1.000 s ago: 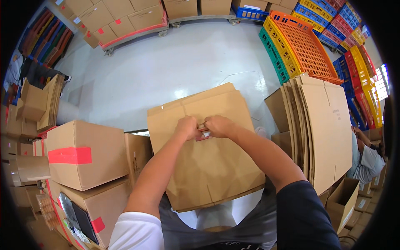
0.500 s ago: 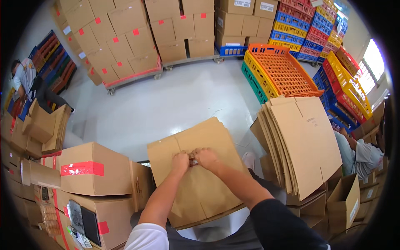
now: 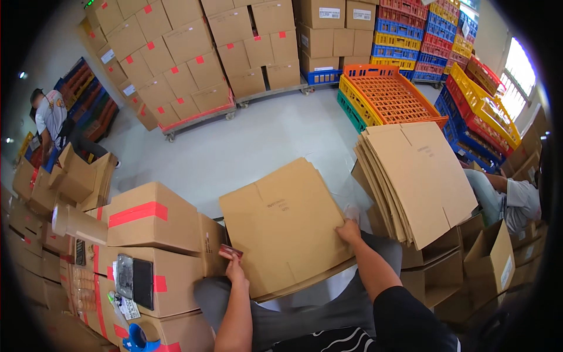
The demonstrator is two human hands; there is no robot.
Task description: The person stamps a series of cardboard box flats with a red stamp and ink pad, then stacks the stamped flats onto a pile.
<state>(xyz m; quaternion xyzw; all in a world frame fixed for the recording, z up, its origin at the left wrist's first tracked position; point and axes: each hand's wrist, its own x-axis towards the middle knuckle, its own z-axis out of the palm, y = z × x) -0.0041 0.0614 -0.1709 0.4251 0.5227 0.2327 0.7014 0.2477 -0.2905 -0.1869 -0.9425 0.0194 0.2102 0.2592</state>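
A stack of flattened cardboard boxes (image 3: 281,223) lies between my knees, its top sheet faintly printed. My right hand (image 3: 348,231) is closed on the stack's right edge, fingertips on the top sheet and the rest of the grip partly hidden. To the left of the stack, my left hand (image 3: 235,271) pinches a small flat dark-red piece (image 3: 230,252) with pale marks; its exact kind is unclear. That hand is just off the near left edge of the cardboard.
More flattened boxes (image 3: 419,176) lean at right beside open cartons (image 3: 495,264). Taped cartons (image 3: 155,220) at left bear a dark tablet-like device (image 3: 142,284) and a blue tape dispenser (image 3: 139,337). Plastic crates (image 3: 399,100) stand ahead. Two people (image 3: 53,114) work nearby.
My hands have parted from the stack's middle. The left moved down and left with the red piece; the right moved to the right edge. The view has shifted slightly.
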